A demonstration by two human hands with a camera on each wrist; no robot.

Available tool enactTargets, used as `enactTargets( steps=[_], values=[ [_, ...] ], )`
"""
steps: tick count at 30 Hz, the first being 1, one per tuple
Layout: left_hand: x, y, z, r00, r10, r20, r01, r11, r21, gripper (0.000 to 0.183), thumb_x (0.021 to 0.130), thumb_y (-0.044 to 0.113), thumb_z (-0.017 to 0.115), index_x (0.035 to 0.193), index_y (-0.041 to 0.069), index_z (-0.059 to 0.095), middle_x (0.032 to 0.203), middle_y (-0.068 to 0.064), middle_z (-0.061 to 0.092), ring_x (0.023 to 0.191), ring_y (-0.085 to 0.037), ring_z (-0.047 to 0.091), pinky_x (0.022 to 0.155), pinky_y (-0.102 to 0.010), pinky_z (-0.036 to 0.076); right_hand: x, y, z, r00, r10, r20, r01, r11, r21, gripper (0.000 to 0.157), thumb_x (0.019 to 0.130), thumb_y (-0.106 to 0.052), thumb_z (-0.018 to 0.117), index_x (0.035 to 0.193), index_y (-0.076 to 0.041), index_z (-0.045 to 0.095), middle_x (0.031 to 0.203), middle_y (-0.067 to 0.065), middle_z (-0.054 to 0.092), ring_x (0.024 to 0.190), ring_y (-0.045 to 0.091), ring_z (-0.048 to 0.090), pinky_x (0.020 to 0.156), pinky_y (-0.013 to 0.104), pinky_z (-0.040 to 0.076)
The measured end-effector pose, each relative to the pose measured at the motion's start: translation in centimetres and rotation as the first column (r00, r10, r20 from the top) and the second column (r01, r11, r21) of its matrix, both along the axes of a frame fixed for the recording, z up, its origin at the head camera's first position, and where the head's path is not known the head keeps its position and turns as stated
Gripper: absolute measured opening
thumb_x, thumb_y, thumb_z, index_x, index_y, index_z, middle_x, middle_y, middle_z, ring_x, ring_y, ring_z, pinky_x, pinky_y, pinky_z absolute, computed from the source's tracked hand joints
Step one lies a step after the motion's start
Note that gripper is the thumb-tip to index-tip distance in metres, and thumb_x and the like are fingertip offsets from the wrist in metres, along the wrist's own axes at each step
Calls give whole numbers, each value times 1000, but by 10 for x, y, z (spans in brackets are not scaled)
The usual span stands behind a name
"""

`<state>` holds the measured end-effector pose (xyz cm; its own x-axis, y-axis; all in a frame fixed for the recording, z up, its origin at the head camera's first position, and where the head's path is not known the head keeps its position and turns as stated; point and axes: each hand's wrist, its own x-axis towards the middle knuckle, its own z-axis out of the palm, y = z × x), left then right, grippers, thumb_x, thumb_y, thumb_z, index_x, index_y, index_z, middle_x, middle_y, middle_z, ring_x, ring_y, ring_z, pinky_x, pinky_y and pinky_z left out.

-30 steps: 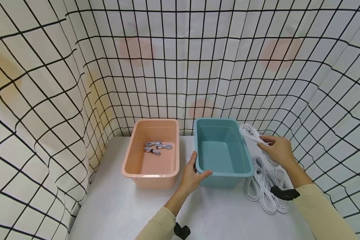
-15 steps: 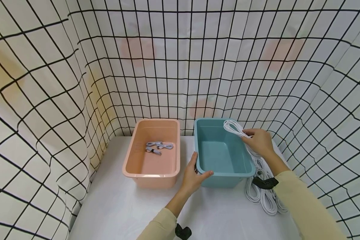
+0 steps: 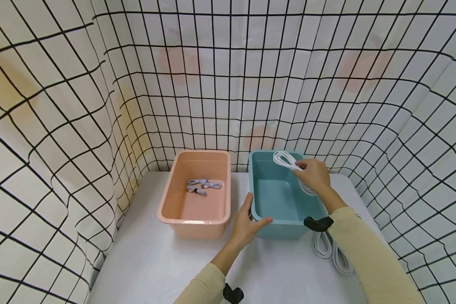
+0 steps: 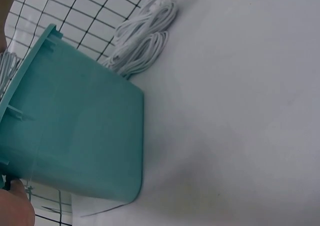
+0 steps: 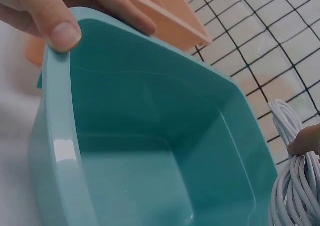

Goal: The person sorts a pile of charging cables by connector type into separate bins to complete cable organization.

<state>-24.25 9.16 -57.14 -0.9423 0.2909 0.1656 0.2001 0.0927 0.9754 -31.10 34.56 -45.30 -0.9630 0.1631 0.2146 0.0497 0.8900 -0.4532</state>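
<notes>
A coiled white cable [image 3: 287,161], pinched at its middle by my right hand [image 3: 312,175], hangs over the right part of the teal plastic bin [image 3: 285,230]. In the right wrist view the cable bundle [image 5: 296,186] shows at the right edge, above the bin's rim, with a fingertip on it. My left hand [image 3: 245,226] holds the bin's front left corner, its thumb [image 5: 65,34] on the rim and the other fingers along the outer left side. Bare floor shows inside the bin. More coiled white cables [image 4: 142,35] lie on the table right of the bin, partly hidden by my right forearm.
Left of the teal bin stands a peach plastic bin [image 3: 199,221] with several small bundled grey cables [image 3: 204,184] in it. Black wire mesh [image 3: 232,101] rises behind and on both sides of the white table [image 3: 144,261].
My right hand has carried the coiled cable leftward from beside the teal bin to over it. My left hand stays on the bin's corner.
</notes>
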Motion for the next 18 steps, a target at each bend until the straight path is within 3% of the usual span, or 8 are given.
enactTargets(
  steps=[9, 12, 14, 18],
  values=[
    [1, 3, -1, 1000, -19, 14, 19, 1000, -14, 107, 85, 26, 89, 164, 3, 21, 170, -11, 19, 151, -20, 25, 116, -36, 34, -13, -18, -2, 999, 24, 30, -24, 1000, 14, 36, 96, -19, 71, 127, 0, 72, 120, 21, 72, 104, 39, 68, 81, 54, 56],
    [1, 4, -1, 1000, -23, 6, 23, 1000, -15, 106, 86, 27, 88, 164, 2, 21, 170, -14, 18, 152, -23, 25, 115, -38, 35, -18, -25, -2, 999, 32, 43, -29, 998, -64, 38, 98, -21, 70, 130, -1, 70, 123, 21, 70, 108, 40, 66, 87, 53, 55],
    [1, 3, -1, 1000, -20, 1, 20, 1000, -6, 105, 86, 26, 88, 164, 2, 21, 170, -15, 19, 152, -23, 25, 115, -39, 35, -21, -30, -1, 993, 91, 69, -75, 975, -211, 45, 102, -25, 68, 140, -2, 63, 131, 22, 66, 109, 41, 65, 90, 53, 54],
    [1, 1, 0, 1000, -10, -4, 10, 1000, 8, 106, 85, 22, 89, 164, 2, 21, 169, -14, 19, 152, -22, 25, 115, -38, 35, -25, -36, -1, 968, 229, 105, -156, 872, -465, 59, 106, -28, 62, 158, -9, 42, 148, 22, 52, 112, 42, 63, 92, 52, 55]
  ],
)
